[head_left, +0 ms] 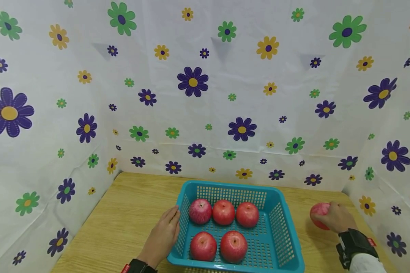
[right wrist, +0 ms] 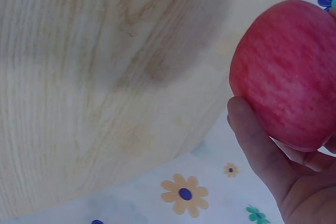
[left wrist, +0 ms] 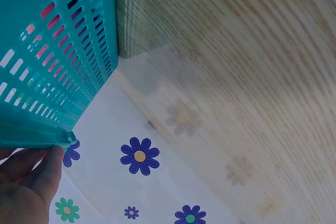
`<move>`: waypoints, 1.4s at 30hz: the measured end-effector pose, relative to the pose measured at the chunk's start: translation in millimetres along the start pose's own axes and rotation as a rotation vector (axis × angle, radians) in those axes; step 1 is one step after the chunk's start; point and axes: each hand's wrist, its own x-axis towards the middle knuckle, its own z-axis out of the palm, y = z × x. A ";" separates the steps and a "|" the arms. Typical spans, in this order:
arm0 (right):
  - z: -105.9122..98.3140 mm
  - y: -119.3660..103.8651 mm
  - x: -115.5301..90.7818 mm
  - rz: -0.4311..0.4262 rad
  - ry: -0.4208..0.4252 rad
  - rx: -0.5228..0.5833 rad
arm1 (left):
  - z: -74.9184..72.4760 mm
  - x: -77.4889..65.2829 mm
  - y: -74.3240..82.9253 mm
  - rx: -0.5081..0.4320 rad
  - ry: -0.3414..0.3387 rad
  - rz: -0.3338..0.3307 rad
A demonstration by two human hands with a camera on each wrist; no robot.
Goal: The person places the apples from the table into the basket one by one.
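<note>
My right hand (head_left: 338,218) grips a red apple (head_left: 319,215) over the right side of the table. In the right wrist view, the thumb and fingers wrap round this apple (right wrist: 289,74), and a shadow lies on the wood apart from it. My left hand (head_left: 162,235) rests against the left rim of a turquoise plastic basket (head_left: 290,235), its fingers fairly straight. The left wrist view shows those fingertips touching the rim of the basket (left wrist: 31,132). Inside the basket sit several apples: a back row with a darker striped apple (head_left: 200,211) at its left end, and two apples in front.
A wooden table (head_left: 123,212) carries the basket. White cloth (head_left: 208,113) printed with flowers rises behind the table and along both sides. The basket's right part, beside the apples, shows bare slotted floor.
</note>
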 end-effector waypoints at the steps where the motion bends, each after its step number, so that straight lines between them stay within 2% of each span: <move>1: -0.7 -1.2 0.1 -0.010 0.005 0.001 | 0.1 0.0 -0.1 0.001 0.006 0.005; 8: -8.8 -12.9 1.1 -0.062 0.013 0.020 | 0.5 -0.3 -0.4 0.009 0.016 0.010; 17: -16.2 -27.2 -1.3 -0.144 0.074 0.059 | 0.8 0.0 -0.7 0.006 0.035 0.025; 22: -23.0 -37.8 -2.9 -0.184 0.081 0.085 | 0.8 -0.2 -0.3 0.003 0.044 0.028; 42: -34.0 -68.4 -11.6 -0.279 0.160 0.062 | 1.3 -0.7 -0.1 -0.003 0.055 0.031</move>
